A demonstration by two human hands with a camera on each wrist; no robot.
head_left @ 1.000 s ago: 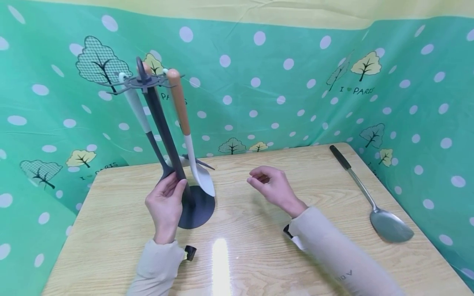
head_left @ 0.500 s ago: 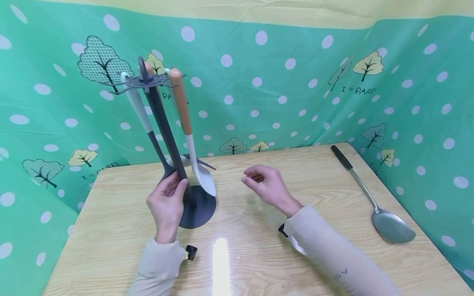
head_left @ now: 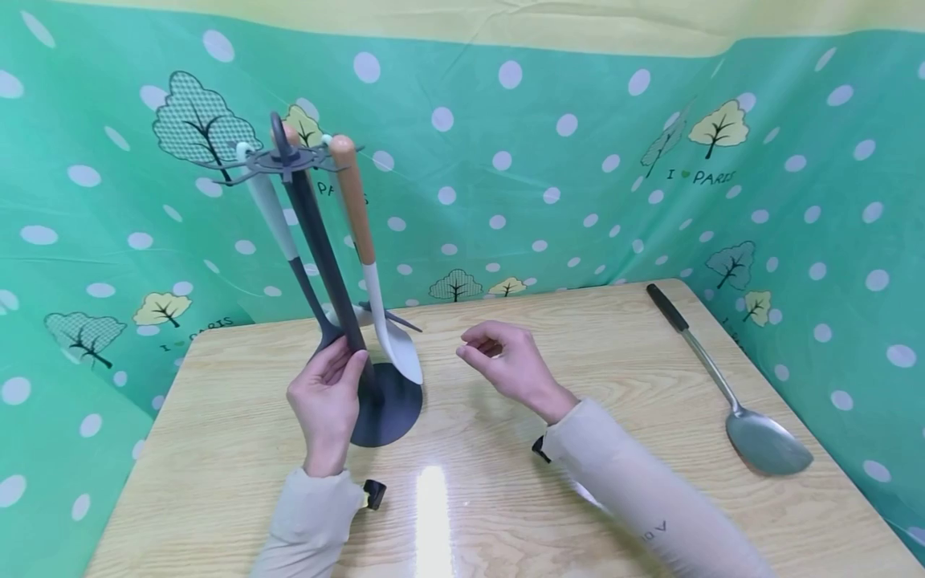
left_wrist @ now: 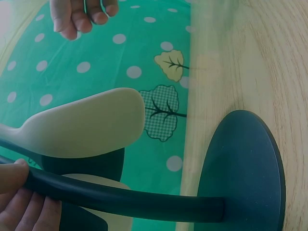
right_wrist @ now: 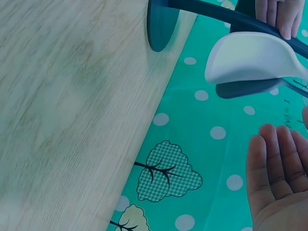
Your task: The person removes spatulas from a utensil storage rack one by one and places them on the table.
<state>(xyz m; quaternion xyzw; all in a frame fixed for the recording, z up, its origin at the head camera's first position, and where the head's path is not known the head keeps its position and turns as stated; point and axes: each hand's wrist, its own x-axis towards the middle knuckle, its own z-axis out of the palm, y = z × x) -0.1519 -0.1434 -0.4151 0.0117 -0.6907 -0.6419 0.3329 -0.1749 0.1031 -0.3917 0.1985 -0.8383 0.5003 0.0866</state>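
Note:
My left hand [head_left: 327,408] grips the dark pole [head_left: 323,253] of a utensil stand low down, with the thumb on the near side. The stand's round base [head_left: 396,409] is on the table. From its top ring [head_left: 278,160] hang a white turner [head_left: 400,353] with a wooden handle, a grey-handled dark utensil [head_left: 269,210] and others partly hidden behind the pole. My right hand [head_left: 509,363] hovers right of the stand, fingers loosely bent and holding nothing. In the right wrist view its palm and fingers [right_wrist: 273,161] lie bare, apart from the white turner head [right_wrist: 250,57].
A metal wok spatula [head_left: 768,443] with a black handle lies along the right side of the wooden table [head_left: 217,449]. Green dotted cloth [head_left: 499,193] hangs behind the table and at its sides.
My right hand has drifted left, closer to the stand, and still holds nothing. My left hand keeps its grip on the pole, and the stand stays in place.

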